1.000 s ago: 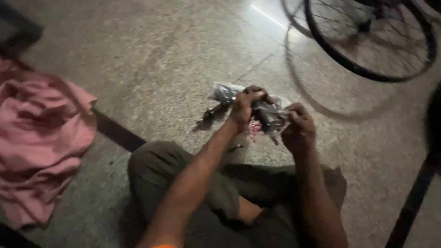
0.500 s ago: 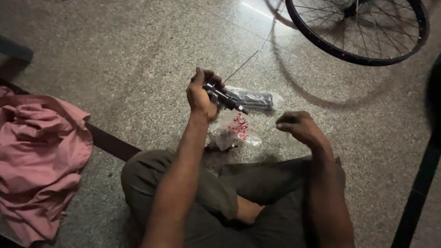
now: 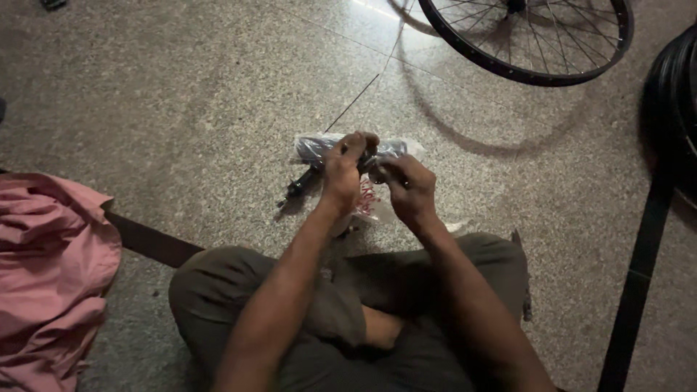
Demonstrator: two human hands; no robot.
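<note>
The person sits cross-legged on the speckled stone floor. Both hands are up in front of the knees, close together. The left hand has its fingers curled tight around a small dark metal part. The right hand pinches the other end of the same part with its fingers closed. The part is mostly hidden by the fingers, so I cannot tell just what it is. It looks like a small bike piece.

Right under the hands, on the floor, lies a clear plastic bag with red print on it. A dark rod-like tool pokes out to the left of the bag. A thin spoke lies on the floor farther away, pointing toward the bicycle wheel at the top. A pink cloth is heaped well off to the left. A black tyre shows at the right edge.

To do this well, I think the person should keep the hands over the bag. Then a tiny piece that slips will land there and not roll away. One hand should hold firm while the other does the turning or pulling, slow and gentle. The light is dim, so lifting the part a bit closer to the eyes would help.
</note>
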